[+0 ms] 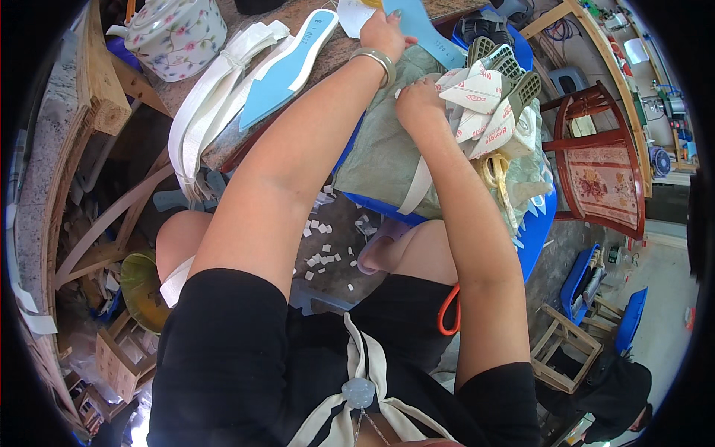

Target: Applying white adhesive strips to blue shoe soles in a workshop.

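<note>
Your left hand [383,33], wearing a wide silvery bangle [386,65], is at a light-blue, sole-shaped sheet [433,43]. Your right hand [421,103] is above grey-green cloth [380,153], just beside piled white, red-printed pointed pieces [474,91]. Long, bundled white fabric-like strips [201,112] lie left of your left forearm, near a flower-patterned white teapot [176,41].

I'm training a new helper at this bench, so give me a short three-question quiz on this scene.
1. What colour is the sole-shaped piece at the left hand?

2. True or false: the flower-patterned pot stands to the right of the bundle of white strips.

3. Where do many small white pieces lie scattered? A) on the red chair; B) on the floor; C) inside the pot.

Key:
1. Light blue.
2. False: it stands to the left.
3. B.
</note>
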